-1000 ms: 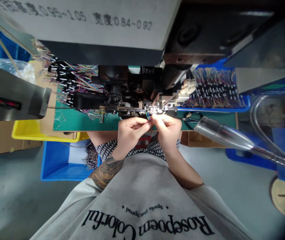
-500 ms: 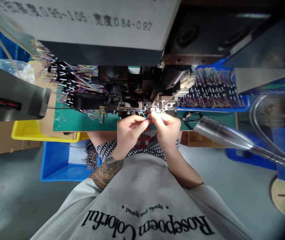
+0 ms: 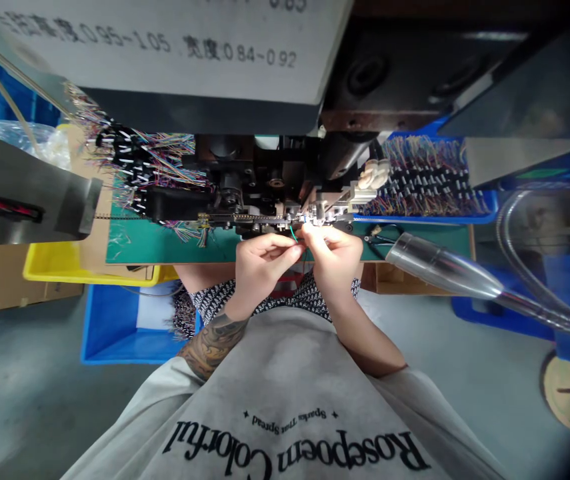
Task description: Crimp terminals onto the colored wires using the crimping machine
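Observation:
My left hand (image 3: 259,267) and my right hand (image 3: 332,260) meet at the front of a crimping machine (image 3: 269,193). Both pinch thin coloured wires (image 3: 293,233); a green end sticks up between the fingertips, just below the machine's metal die (image 3: 315,213). A strip of terminals (image 3: 245,217) runs in from the left to the die. The rest of the wire bundle is hidden under my hands.
Bundles of wired black parts lie at the left (image 3: 135,163) and in a blue tray at the right (image 3: 429,183). A green mat (image 3: 155,240) covers the bench. A metal lamp neck (image 3: 445,270) juts in from the right. Yellow (image 3: 55,267) and blue (image 3: 115,327) bins sit below left.
The hands stay at the die; the wire end between the fingertips shifted slightly, showing green now instead of blue. The view moved a little.

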### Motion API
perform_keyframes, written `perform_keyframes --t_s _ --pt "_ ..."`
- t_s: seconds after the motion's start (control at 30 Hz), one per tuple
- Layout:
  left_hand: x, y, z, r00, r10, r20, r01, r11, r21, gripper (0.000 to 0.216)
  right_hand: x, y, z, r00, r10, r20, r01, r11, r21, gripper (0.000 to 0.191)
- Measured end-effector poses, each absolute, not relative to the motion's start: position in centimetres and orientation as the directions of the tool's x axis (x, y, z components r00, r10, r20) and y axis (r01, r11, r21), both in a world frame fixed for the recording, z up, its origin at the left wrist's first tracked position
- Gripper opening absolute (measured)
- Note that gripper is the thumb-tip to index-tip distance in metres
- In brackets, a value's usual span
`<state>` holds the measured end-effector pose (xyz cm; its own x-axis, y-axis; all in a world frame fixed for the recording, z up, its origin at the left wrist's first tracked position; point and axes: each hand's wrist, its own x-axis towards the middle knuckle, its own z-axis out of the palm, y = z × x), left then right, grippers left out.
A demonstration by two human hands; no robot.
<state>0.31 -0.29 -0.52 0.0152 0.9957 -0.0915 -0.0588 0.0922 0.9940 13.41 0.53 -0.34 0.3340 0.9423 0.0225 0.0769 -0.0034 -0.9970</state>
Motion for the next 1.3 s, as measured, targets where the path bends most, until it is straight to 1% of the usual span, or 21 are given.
perform_keyframes --t_s 0.2,0.4,0.5,0.57,0.67,0.83,0.97,1.03,1.07,1.1,1.17,1.2,1.23,1.3 --pt "0.2 -0.1 -0.8 -0.005 0.993 -0.114 -0.038 0.114 0.993 0.015 13.4 0.6 -0.4 0.331 0.943 0.013 0.068 -0.01 -0.998 0.027" --pt "0.4 -0.1 -0.5 0.013 0.988 -0.155 -0.054 0.156 0.986 0.016 13.4 0.2 -0.5 0.262 0.964 0.037 0.119 0.006 -0.993 0.027" --pt "0.5 -0.1 -0.4 0.012 0.985 -0.171 -0.057 0.171 0.984 0.014 13.3 0.1 -0.3 0.295 0.955 0.031 0.091 0.004 -0.996 0.028" --pt "0.6 -0.1 -0.4 0.008 0.986 -0.166 -0.067 0.166 0.984 0.013 13.3 0.2 -0.2 0.328 0.944 0.028 0.068 0.007 -0.998 0.029" --pt "0.6 0.0 -0.5 0.001 0.989 -0.151 -0.075 0.151 0.986 0.014 13.3 0.5 -0.2 0.342 0.94 0.022 0.081 -0.006 -0.997 0.028" --pt "0.5 0.0 -0.5 0.008 0.991 -0.133 -0.055 0.133 0.99 0.017 13.3 0.7 -0.2 0.322 0.947 0.012 0.102 -0.023 -0.994 0.029" --pt "0.5 -0.2 -0.5 0.022 0.991 -0.132 -0.062 0.133 0.989 0.016 13.6 0.4 -0.6 0.29 0.955 0.057 0.129 0.02 -0.991 0.03" --pt "0.3 -0.2 -0.6 0.045 0.989 -0.142 -0.114 0.146 0.983 0.017 14.4 0.0 -1.1 0.219 0.97 0.108 0.176 0.07 -0.982 0.024" --pt "0.0 -0.2 -0.6 0.061 0.987 -0.151 -0.151 0.159 0.976 0.018 14.9 -0.2 -1.5 0.163 0.977 0.14 0.194 0.107 -0.975 0.026" --pt "-0.3 -0.2 -0.7 0.082 0.983 -0.166 -0.19 0.179 0.965 0.019 15.5 -0.5 -1.9 0.097 0.98 0.173 0.193 0.152 -0.969 0.031" --pt "-1.2 -0.1 -0.9 0.149 0.967 -0.209 -0.26 0.242 0.935 0.023 16.6 -1.1 -2.9 -0.055 0.977 0.205 0.126 0.211 -0.969 0.046" --pt "-1.7 -0.1 -1.0 0.192 0.955 -0.227 -0.288 0.276 0.917 0.024 17.0 -1.4 -3.4 -0.152 0.971 0.182 0.073 0.195 -0.978 0.049" --pt "-2.2 -0.1 -1.1 0.236 0.943 -0.237 -0.311 0.304 0.9 0.024 17.2 -1.7 -3.9 -0.27 0.954 0.128 0.023 0.14 -0.99 0.049" --pt "-3.2 -0.3 -1.4 0.295 0.926 -0.234 -0.338 0.33 0.881 0.024 17.4 -2.3 -4.8 -0.505 0.863 -0.006 -0.033 -0.026 -0.999 0.04"
